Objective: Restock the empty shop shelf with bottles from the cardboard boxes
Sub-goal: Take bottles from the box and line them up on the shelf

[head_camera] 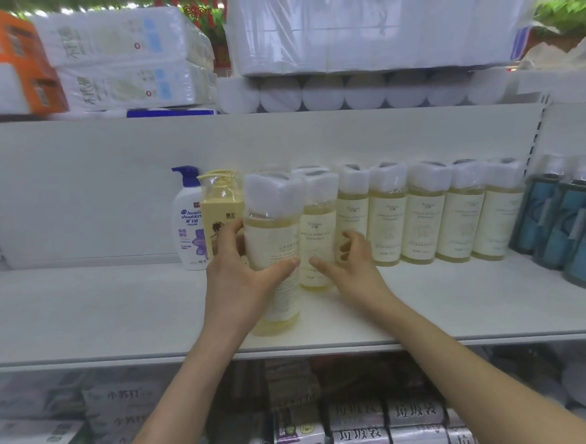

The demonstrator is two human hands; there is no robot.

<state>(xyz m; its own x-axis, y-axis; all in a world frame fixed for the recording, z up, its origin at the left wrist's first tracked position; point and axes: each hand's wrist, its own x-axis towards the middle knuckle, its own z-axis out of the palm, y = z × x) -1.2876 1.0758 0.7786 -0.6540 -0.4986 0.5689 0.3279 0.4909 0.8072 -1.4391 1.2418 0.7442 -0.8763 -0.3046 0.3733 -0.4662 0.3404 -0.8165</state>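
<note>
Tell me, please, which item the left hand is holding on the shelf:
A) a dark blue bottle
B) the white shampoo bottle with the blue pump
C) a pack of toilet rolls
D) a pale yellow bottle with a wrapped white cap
D: the left hand is curled round the pale yellow bottle nearest the front of the shelf, thumb across its label.
</note>
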